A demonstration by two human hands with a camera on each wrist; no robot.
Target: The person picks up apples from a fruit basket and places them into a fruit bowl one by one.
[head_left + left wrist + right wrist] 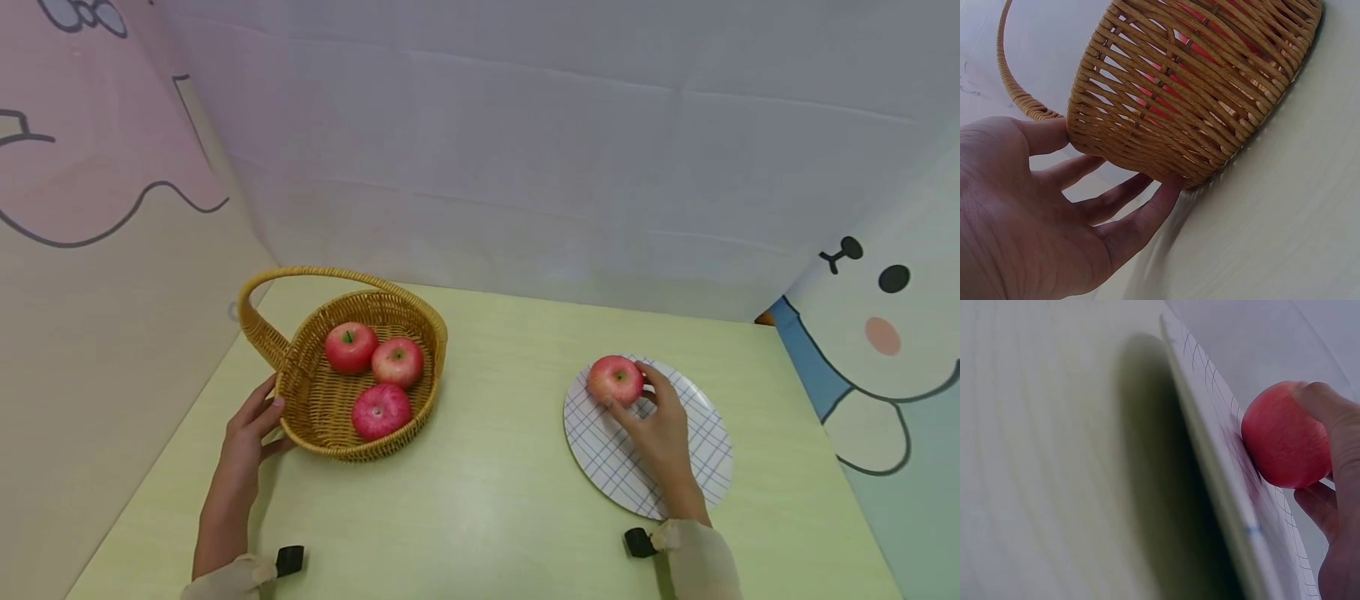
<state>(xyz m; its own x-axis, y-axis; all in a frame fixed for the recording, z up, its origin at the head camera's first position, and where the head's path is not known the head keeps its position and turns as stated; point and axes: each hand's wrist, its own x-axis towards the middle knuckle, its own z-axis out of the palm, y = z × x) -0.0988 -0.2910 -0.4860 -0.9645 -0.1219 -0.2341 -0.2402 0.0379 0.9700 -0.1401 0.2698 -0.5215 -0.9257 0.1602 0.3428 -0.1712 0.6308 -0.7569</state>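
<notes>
On the left of the head view stands a wicker basket (pixel 318 412) with a tall arched handle (pixel 330 272). Inside are a red apple (pixel 351 348), a paler red apple (pixel 397 363) and a deep pink apple (pixel 381 412). My left hand (pixel 249 427) touches the basket's outer left side; in the left wrist view its thumb and extended fingertips (pixel 1169 184) rest against the weave. At right, my right hand (pixel 663 425) pinches a red and yellowish apple (pixel 615 380) between thumb and fingers. This apple (pixel 1285 437) sits at the surface of a white plate (pixel 708 446) with blue grid lines.
The pale yellow-green table (pixel 495 467) stretches between basket and plate. A whitish sheet (pixel 525 183) hangs behind it, and cartoon-printed panels (pixel 885 350) border both sides. Black wrist-worn pieces (pixel 289 560) sit by both sleeves.
</notes>
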